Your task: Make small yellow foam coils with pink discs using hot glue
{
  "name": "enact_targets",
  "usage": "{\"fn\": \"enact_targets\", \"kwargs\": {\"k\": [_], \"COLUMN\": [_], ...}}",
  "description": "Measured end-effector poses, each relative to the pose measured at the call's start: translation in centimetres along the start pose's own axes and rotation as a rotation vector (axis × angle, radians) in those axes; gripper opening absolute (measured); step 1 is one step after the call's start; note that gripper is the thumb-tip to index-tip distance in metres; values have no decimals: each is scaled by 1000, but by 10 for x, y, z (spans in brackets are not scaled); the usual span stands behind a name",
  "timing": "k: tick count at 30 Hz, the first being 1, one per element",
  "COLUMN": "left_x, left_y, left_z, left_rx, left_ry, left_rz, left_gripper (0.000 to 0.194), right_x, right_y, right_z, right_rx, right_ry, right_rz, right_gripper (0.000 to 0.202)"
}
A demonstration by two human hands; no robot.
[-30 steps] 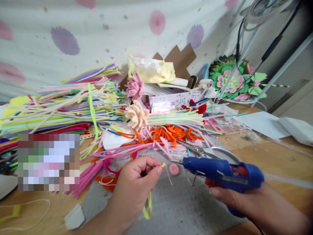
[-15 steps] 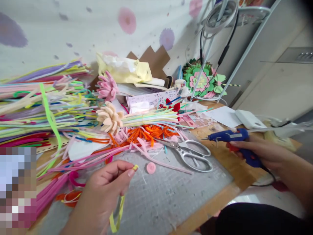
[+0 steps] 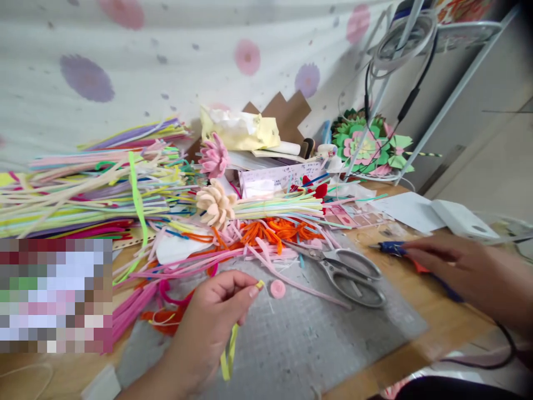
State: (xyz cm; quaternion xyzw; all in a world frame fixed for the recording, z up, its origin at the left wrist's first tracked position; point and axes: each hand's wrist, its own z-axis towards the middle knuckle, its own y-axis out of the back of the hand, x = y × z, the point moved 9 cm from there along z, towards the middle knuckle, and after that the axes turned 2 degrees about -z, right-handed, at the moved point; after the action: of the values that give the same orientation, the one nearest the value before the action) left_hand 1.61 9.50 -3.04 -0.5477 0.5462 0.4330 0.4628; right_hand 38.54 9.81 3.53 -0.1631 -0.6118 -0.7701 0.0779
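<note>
My left hand pinches a narrow yellow strip between thumb and forefinger. The strip's end is rolled at the fingertips, and a loop of it hangs below. Just right of those fingertips, a small pink coil lies on the grey cutting mat. At the mat's right side, my right hand closes over a blue hot glue gun, low at the tabletop with its nozzle pointing left. Much of the gun's body is hidden under the hand. Silver-handled scissors lie between my hands.
Bundles of coloured pipe cleaners pile up at the left. A cream fuzzy flower and a pink one stand behind the mat. A white box and a wire rack are at the right.
My right hand has lowered the glue gun to the tabletop by the mat. The view has turned left, so things appear further right. My left hand still pinches the yellow strip.
</note>
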Motion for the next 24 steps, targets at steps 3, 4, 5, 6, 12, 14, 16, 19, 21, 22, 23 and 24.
{"fn": "enact_targets", "kwargs": {"k": [3, 4, 5, 6, 12, 14, 16, 19, 21, 22, 23, 24], "left_x": [-3, -3, -4, -4, -6, -5, -4, -2, 0, 0, 1, 2], "left_y": [-4, -5, -7, -9, -9, -9, -8, -7, -6, -6, -6, -6], "left_z": [-2, -2, -3, -3, -2, 0, 2, 3, 2, 2, 2, 1], "left_rx": [24, 28, 38, 51, 56, 61, 62, 62, 66, 69, 71, 73], "left_ry": [-2, 3, 7, 9, -12, -15, -17, -14, -11, -10, -8, -6], "left_rz": [16, 23, 30, 38, 65, 74, 76, 88, 101, 104, 104, 105], "left_gripper": [10, 11, 11, 11, 11, 11, 12, 13, 14, 14, 15, 16], "right_x": [111, 139, 161, 177, 206, 206, 208, 210, 211, 210, 210, 209], "right_y": [-38, -48, -56, -65, -101, -105, -108, -113, -116, -116, -116, -115], "right_z": [-28, -35, -39, -41, -36, -34, -34, -33, -33, -33, -33, -33], "right_rx": [306, 355, 386, 423, 557, 550, 537, 528, 515, 503, 489, 473], "right_ry": [341, 390, 422, 428, 331, 309, 305, 308, 307, 301, 294, 290], "right_rz": [431, 507, 581, 653, 939, 980, 1002, 1018, 1027, 1034, 1040, 1042], "right_gripper": [24, 24, 24, 25, 25, 22, 19, 16, 15, 15, 14, 13]}}
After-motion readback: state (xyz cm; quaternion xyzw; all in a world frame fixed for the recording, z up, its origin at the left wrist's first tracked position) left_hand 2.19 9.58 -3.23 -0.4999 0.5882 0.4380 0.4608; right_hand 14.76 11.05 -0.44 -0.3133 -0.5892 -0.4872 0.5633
